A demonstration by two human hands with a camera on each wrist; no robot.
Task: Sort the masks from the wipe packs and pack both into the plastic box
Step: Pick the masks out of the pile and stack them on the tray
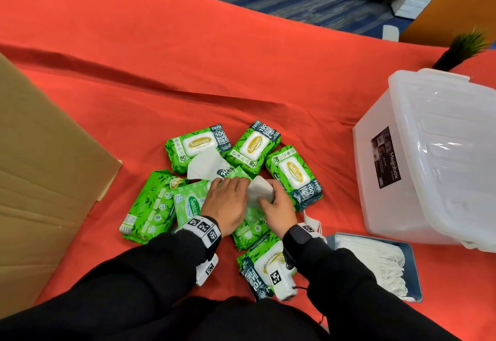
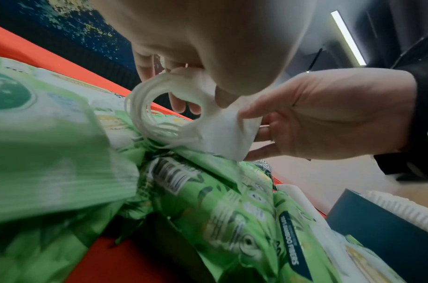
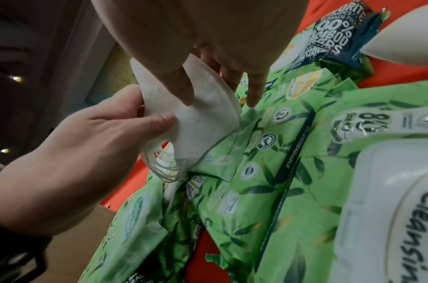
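Several green wipe packs [image 1: 249, 150] lie heaped on the red cloth, seen close up as wipe packs [image 2: 220, 210] and wipe packs [image 3: 268, 172] in the wrist views. Over the heap both hands hold one small stack of white masks [image 1: 259, 191]. My left hand [image 1: 236, 183] pinches the masks [image 3: 203, 122] between thumb and fingers at the ear-loop end. My right hand [image 1: 269, 195] pinches the masks [image 2: 222, 132] at the other end. Another white mask [image 1: 205, 165] lies on the packs behind my left hand. The translucent plastic box [image 1: 375, 179] stands at the right.
A dark blue box [image 1: 412, 265] with a row of white masks sits at the front right, below the plastic box. One loose mask [image 1: 311, 221] lies beside my right wrist. A large cardboard box [image 1: 40, 179] fills the left side. A small plant [image 1: 464, 48] stands behind the plastic box.
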